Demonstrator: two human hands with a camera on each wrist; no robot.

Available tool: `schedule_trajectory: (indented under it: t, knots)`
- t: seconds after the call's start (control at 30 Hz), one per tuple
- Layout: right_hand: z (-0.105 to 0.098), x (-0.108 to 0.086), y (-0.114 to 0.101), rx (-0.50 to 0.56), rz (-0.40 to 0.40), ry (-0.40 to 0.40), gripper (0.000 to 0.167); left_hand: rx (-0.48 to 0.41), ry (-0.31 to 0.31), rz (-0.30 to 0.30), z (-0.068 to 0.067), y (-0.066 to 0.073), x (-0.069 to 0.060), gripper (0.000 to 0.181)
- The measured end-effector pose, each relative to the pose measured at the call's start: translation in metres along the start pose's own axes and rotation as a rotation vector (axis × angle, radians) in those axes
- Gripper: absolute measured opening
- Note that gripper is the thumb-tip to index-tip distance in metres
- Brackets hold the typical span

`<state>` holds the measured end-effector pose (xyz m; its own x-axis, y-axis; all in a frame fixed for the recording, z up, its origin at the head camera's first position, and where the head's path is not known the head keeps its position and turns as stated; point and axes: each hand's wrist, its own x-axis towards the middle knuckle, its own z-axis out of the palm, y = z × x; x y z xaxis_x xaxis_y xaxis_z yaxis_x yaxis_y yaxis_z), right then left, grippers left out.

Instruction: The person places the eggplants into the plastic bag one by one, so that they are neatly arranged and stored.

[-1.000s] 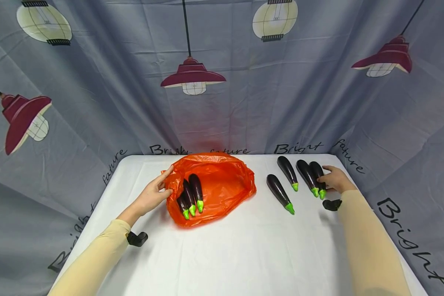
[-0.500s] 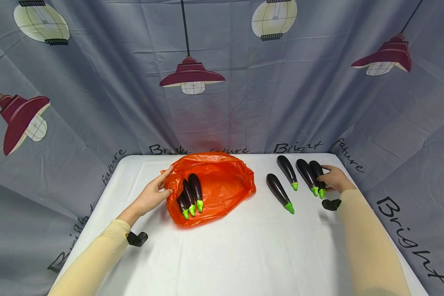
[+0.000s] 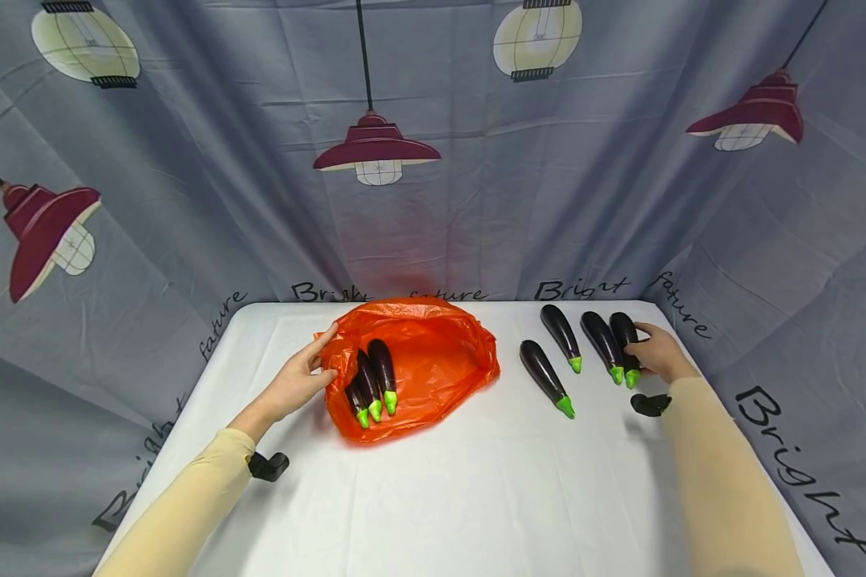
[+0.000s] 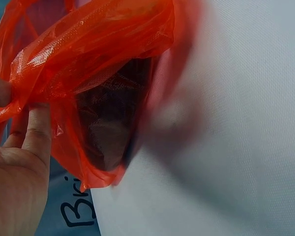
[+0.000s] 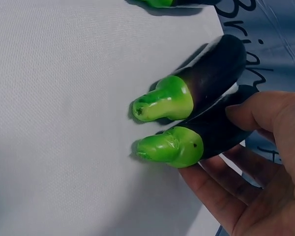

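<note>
The left hand pinches the left rim of the orange bag between thumb and fingers, which are nearly closed on the thin film. This grip appears to brace the soft wall and hold the mouth spread; the film would likely sag without support. Inside, three eggplants lie side by side against the left part of the bag, where their weight probably helps to steady it on the desk. At the right end of the desk, the right hand holds the outermost eggplant; its fingers stand apart by the body's thickness, thumb on one flank and the others opposite. The thumb bears on the dark body behind the green cap, presumably for a firmer, better balanced hold. Entry from the outer side avoids the neighboring eggplant, which lies just beside it. Whether the held one is clear of the desk cannot be told. Two loose eggplants lie between this pair and the bag.
</note>
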<state>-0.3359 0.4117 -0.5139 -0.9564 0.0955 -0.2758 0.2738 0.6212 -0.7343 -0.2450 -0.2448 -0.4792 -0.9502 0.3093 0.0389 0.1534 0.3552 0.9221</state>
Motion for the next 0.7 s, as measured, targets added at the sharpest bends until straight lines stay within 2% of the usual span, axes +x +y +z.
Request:
schedule_trajectory:
  t: [0.37, 0.53, 0.7]
  knots:
    - [-0.006, -0.007, 0.001, 0.024, -0.008, 0.018, 0.080, -0.006, 0.005, 0.001, 0.001, 0.002, 0.000, 0.082]
    - [-0.010, -0.012, -0.002, 0.036, -0.049, 0.043, 0.078, -0.004, 0.006, 0.011, 0.001, 0.001, 0.001, 0.082]
    - [-0.017, -0.020, -0.012, 0.082, -0.080, 0.030, 0.077, -0.005, 0.008, 0.018, 0.001, 0.000, 0.001, 0.081]
